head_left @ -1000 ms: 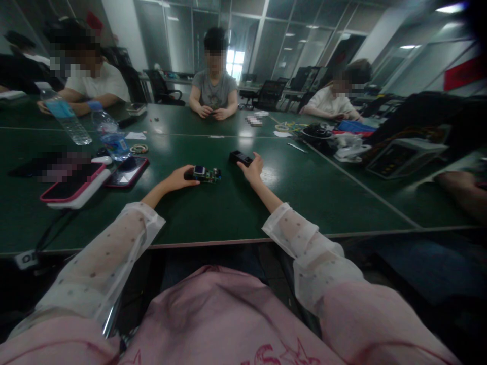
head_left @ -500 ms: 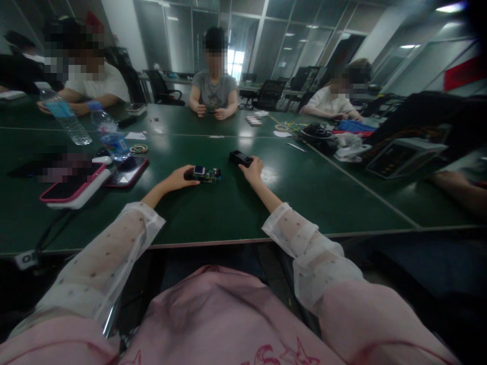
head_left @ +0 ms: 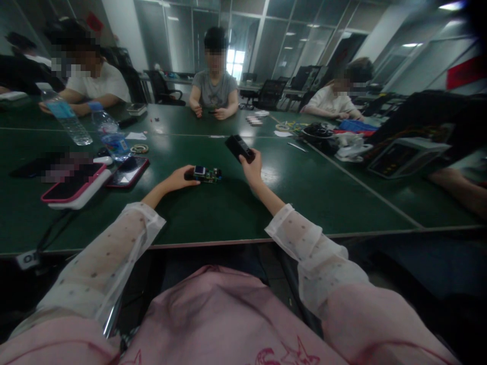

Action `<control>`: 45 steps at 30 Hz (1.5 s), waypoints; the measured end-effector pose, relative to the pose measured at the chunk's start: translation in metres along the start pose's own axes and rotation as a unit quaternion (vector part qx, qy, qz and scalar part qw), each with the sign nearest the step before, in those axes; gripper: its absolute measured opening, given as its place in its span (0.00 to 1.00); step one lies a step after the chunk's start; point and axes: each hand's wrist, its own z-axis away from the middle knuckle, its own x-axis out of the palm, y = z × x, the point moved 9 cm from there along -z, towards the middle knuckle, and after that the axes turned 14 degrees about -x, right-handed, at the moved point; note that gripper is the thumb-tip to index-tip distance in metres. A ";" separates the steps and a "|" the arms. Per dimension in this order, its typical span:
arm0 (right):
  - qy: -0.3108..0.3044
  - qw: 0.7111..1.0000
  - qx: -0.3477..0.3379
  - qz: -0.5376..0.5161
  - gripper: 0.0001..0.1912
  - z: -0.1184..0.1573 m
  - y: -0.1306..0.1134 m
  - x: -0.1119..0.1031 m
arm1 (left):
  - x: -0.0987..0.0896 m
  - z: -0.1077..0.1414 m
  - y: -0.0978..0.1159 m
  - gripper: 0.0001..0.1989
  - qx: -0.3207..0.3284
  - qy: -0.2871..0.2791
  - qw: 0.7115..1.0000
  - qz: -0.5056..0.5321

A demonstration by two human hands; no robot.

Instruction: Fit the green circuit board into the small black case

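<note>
My left hand grips the left end of a green circuit board with a small screen, low over the green table. My right hand is closed on the lower end of a black handheld device, which tilts up to the left, above and to the right of the board. The board and the device are apart. Part of the device is hidden behind my right fingers.
On the left are two phones, water bottles and a tape roll. Cables and a metal-cased box are on the right. Several people sit around the table.
My right hand has risen slightly, and the black device in it has lifted and tipped up more steeply. My left hand and the circuit board have stayed in place.
</note>
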 end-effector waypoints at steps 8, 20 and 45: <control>-0.111 0.973 -0.134 -0.152 0.33 0.020 -0.082 0.019 | 0.000 0.001 0.001 0.30 -0.005 0.002 1.000 0.004; -0.287 0.918 -0.235 -0.143 0.30 0.051 -0.099 0.053 | -0.002 -0.003 -0.008 0.42 -0.020 0.041 0.999 -0.001; -0.320 0.907 -0.247 -0.117 0.31 0.057 -0.094 0.064 | -0.002 0.000 0.000 0.33 -0.036 0.029 0.998 -0.050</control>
